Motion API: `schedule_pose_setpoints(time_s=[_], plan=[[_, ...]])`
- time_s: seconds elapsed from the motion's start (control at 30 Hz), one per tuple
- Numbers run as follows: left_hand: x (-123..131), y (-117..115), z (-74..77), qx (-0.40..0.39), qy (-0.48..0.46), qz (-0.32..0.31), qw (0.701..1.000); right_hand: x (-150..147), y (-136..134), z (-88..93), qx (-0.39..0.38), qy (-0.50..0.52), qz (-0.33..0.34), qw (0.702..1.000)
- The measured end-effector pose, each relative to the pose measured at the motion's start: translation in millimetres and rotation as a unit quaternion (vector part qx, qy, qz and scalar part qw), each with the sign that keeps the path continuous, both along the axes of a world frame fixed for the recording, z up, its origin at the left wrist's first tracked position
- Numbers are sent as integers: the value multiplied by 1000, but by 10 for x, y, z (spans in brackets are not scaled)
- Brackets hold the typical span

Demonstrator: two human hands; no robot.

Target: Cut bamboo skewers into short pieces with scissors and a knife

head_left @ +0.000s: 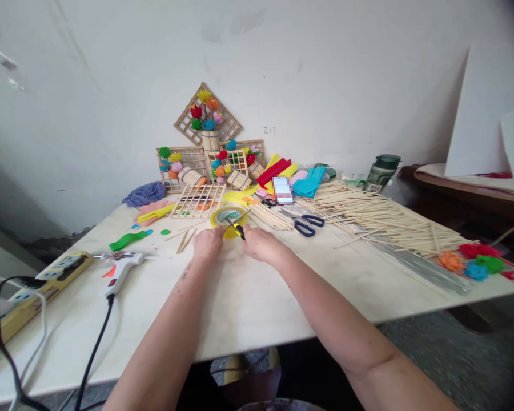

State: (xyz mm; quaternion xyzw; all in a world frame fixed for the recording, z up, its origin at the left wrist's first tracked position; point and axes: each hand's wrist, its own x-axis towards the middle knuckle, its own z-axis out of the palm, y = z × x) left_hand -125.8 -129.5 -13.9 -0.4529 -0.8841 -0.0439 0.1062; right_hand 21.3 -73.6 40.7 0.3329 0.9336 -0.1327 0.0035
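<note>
Both my hands meet just in front of a roll of yellow tape [216,217] lying on the table. My right hand [262,243] is closed around a yellow-and-black utility knife [240,230], its blade pointing left toward my other hand. My left hand [208,243] is closed on a thin wooden stick [243,216] that slants up to the right over the roll and crosses the blade. The left fingertips are partly hidden. A few short sticks [187,241] lie left of my left hand, and dark-handled scissors [305,225] rest right of my right hand.
A white glue gun [125,268] and a power strip [64,268] with cords lie at left. Stick lattices [197,201] with paper flowers stand behind. Many sticks [381,217], wires [420,267] and a green bottle [382,171] are at right. A phone [282,189] lies at centre back.
</note>
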Motion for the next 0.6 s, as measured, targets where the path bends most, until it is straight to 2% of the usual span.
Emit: schedule_pose_setpoints(time_s=[0.13,0.37,0.6], plan=[[15,3,-10,9,-13,21,1000,102,-21,-12,12,2,7,1000],[-3,8,-7,6,-28,23,999,242,47,-54,9,4,47,999],[7,-4,14,-11,-2,-7,1000,165,4,-35,24,3,17,1000]])
